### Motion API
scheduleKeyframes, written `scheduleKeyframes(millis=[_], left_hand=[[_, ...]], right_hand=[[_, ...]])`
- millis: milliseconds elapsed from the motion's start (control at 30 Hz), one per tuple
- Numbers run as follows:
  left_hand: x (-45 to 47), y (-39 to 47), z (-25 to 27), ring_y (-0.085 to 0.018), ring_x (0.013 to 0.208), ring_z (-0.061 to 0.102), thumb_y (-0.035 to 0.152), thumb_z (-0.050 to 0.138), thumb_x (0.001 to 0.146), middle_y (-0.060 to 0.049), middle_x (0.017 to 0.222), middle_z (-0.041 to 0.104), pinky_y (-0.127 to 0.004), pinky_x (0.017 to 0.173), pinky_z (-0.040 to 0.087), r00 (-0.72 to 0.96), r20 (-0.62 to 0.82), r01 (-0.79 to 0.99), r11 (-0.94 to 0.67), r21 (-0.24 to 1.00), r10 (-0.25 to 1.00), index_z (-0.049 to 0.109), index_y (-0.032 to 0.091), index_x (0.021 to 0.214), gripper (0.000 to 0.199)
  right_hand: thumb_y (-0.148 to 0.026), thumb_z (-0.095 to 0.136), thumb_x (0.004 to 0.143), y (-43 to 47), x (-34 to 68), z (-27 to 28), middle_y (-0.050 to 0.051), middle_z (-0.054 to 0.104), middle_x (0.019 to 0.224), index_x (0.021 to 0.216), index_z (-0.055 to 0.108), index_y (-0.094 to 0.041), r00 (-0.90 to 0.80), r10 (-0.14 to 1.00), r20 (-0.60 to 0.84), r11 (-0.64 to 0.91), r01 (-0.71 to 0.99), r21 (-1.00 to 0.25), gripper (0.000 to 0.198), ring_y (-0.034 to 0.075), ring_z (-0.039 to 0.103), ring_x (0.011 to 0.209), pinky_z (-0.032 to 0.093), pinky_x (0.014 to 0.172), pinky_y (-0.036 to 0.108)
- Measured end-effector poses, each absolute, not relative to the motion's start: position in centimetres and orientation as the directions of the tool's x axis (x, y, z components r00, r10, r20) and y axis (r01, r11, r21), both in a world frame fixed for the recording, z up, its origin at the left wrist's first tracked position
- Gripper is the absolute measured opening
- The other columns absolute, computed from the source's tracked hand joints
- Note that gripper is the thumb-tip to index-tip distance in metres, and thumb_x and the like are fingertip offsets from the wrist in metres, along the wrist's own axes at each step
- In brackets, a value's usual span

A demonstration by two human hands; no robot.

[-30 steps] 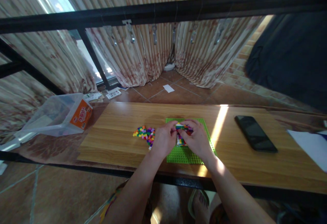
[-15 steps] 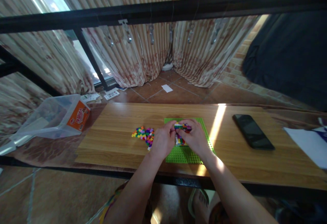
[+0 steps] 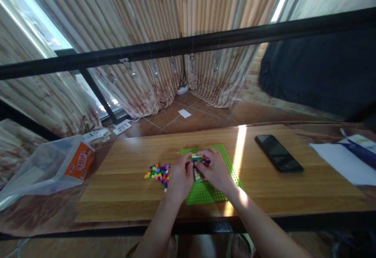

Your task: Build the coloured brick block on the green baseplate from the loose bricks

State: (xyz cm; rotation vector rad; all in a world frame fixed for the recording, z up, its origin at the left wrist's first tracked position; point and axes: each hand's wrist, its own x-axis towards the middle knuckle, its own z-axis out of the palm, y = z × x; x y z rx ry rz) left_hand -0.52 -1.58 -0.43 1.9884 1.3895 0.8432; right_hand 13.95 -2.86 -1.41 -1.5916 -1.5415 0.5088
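Multicoloured toy bricks (image 3: 200, 158) are stacked together on a green studded baseplate (image 3: 205, 195), partly covered by my fingers. My left hand (image 3: 180, 176) is closed at the left side of the stack, thumb and fingertips pinched against its bricks. From the right, my right hand (image 3: 216, 170) curls over the stack, with its fingers at the far side and its thumb on the near side. Any single brick in the fingertips is too small to make out. Just left of my left hand lies a pile of loose small bricks (image 3: 158, 173).
A black phone (image 3: 279, 153) lies at the right of the wooden table (image 3: 117, 189), with white paper (image 3: 337, 162) beyond it. A clear plastic bin (image 3: 49, 168) with an orange label stands to the left. A dark metal bar (image 3: 205, 43) crosses beyond the table.
The camera view has tilted and shifted, so the table sits lower and further left in the picture. Both hands keep nearly the same hold at the brick stack.
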Motion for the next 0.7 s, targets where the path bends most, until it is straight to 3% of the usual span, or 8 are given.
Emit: scheduleKeyframes(millis=[200, 533, 700], left_hand=[[0.0, -1.1, -0.4, -0.022, 0.087, 0.069, 0.026, 0.049, 0.09, -0.01, 0.095, 0.074, -0.034, 0.08, 0.051, 0.166, 0.079, 0.611, -0.165, 0.774, 0.983, 0.065, 0.016, 0.114, 0.03], [-0.1, 0.2, -2.6, -0.018, 0.075, 0.067, 0.034, 0.057, 0.085, -0.005, 0.079, 0.072, -0.027, 0.067, 0.053, 0.11, -0.025, 0.418, -0.024, 0.908, 0.994, 0.068, 0.015, 0.109, 0.033], [0.4, 0.1, -2.2, -0.018, 0.075, 0.067, 0.028, 0.058, 0.084, -0.005, 0.08, 0.072, -0.027, 0.068, 0.053, 0.091, -0.045, 0.396, 0.006, 0.918, 0.995, 0.068, 0.015, 0.109, 0.03]], right_hand=[[-0.028, 0.054, 0.085, -2.7, 13.9, -2.2, 0.008, 0.064, 0.108, 0.101, 0.067, -0.022, 0.228, 0.927, 0.298, 0.142, 0.522, -0.841, 0.021, 0.023, 0.057, 0.103, 0.045, 0.095, 0.042], [-0.028, 0.054, 0.085, -2.7, 13.5, -2.4, 0.008, 0.066, 0.105, 0.098, 0.068, -0.023, 0.288, 0.9, 0.328, 0.167, 0.468, -0.868, 0.02, 0.025, 0.06, 0.1, 0.048, 0.091, 0.044], [-0.03, 0.055, 0.086, -2.7, 13.4, -3.0, 0.009, 0.066, 0.109, 0.098, 0.069, -0.023, 0.295, 0.895, 0.336, 0.166, 0.477, -0.863, 0.02, 0.026, 0.059, 0.103, 0.048, 0.092, 0.044]])
